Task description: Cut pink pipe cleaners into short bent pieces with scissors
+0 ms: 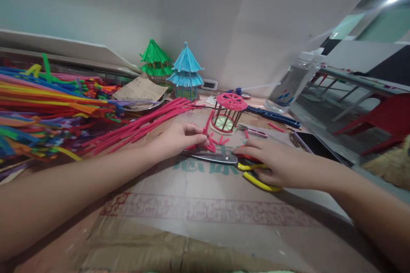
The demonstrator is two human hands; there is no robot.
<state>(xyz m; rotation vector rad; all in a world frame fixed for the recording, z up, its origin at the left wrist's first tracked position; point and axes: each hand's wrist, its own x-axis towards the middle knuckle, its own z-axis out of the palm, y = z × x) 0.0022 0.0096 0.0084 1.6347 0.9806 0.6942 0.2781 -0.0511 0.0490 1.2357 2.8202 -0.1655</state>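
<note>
My left hand (185, 138) pinches a short red pipe cleaner piece (209, 123), which stands up from between thumb and fingers. More bent red bits lie just under it. My right hand (269, 163) is curled over the yellow handles of a pair of scissors (218, 159); its fingertips are partly hidden behind the handles. The metal blades lie low over the board, pointing left toward my left hand. Just behind both hands stands a small round pavilion frame (231, 101) with a pink spoked top, brown posts and a pale base.
Long red pipe cleaners (144, 123) and a multicoloured pile (57, 106) lie left. Green (156, 57) and blue (185, 68) pavilions stand behind. Dark blue-handled pliers (272, 116), tweezers (254, 131), a phone (315, 145) and a clear bottle (285, 85) are right.
</note>
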